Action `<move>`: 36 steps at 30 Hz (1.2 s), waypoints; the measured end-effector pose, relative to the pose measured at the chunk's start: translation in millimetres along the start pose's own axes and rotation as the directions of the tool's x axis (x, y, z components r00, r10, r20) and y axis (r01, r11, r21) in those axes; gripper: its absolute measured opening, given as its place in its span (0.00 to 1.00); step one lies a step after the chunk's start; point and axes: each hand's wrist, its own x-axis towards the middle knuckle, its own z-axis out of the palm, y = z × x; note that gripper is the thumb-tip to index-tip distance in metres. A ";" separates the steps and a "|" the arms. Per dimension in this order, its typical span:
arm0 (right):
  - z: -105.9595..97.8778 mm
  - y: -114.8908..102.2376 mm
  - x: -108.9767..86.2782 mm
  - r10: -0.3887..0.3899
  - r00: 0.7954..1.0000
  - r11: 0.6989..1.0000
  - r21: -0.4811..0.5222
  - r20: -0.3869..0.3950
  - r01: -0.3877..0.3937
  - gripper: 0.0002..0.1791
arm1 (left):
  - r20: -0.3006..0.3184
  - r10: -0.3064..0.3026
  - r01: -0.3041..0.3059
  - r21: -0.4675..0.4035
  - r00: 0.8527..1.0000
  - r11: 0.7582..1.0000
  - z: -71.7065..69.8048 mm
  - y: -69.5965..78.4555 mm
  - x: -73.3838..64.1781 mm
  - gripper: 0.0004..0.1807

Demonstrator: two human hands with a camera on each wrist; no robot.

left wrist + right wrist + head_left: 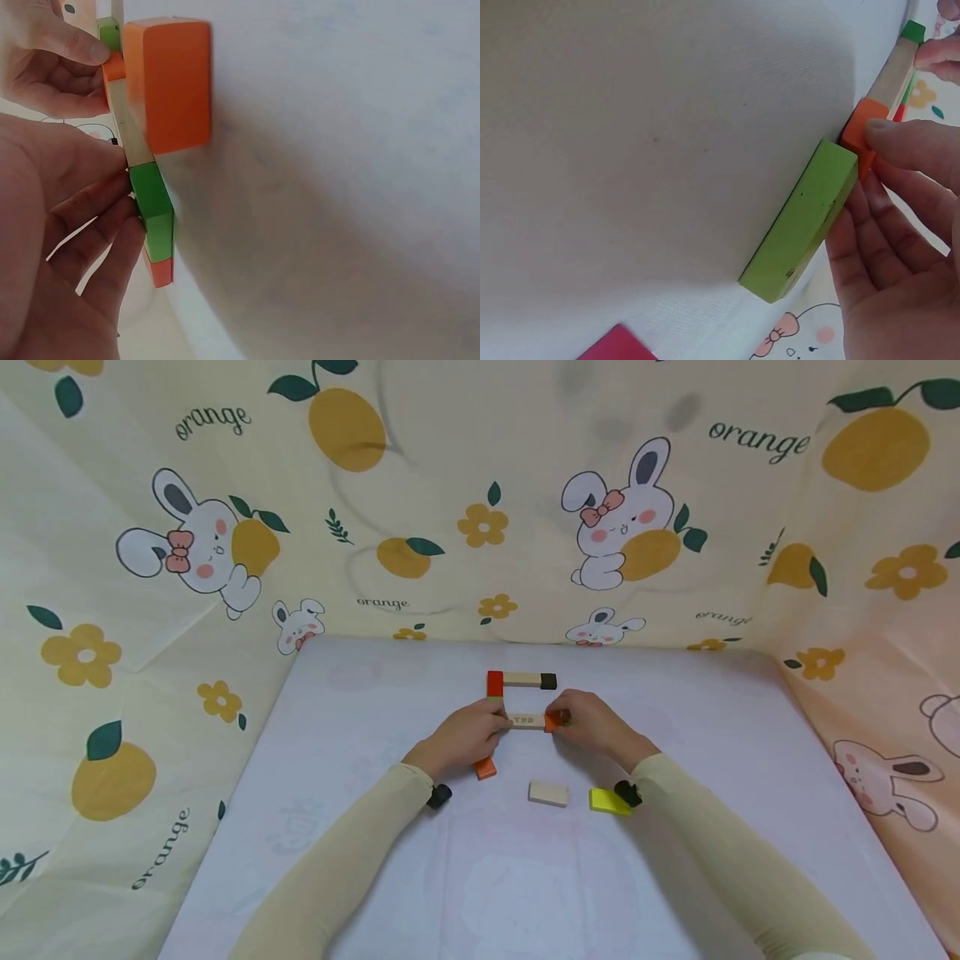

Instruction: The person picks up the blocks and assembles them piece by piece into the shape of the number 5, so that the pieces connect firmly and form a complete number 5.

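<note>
In the head view, my left hand [465, 735] lies over the left end of a lettered plain wooden block [527, 721]. The left wrist view shows its fairly straight fingertips touching that wooden block [131, 124] and an adjoining green block [152, 191]. My right hand [596, 722] pinches a small orange block [866, 124] at the wooden block's right end, thumb on one face and fingers behind. Just beside it is a light green block [802, 221], close to the right fingers. Another orange block [485, 767] sits below my left hand, partly covered.
At the back, a red block [495, 683], a wooden block [522, 678] and a black block [548, 681] form a row. Nearer me lie a wooden block [547, 793] and a yellow block [610, 802]. Printed cloth [420, 510] rises behind the white table [510, 893].
</note>
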 end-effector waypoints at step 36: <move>-38.8 18.9 -29.2 0.066 0.976 0.991 0.125 -0.209 -0.041 0.18 | 0.019 -0.023 0.022 0.048 1.000 0.999 2.3 0.1 1.6 0.16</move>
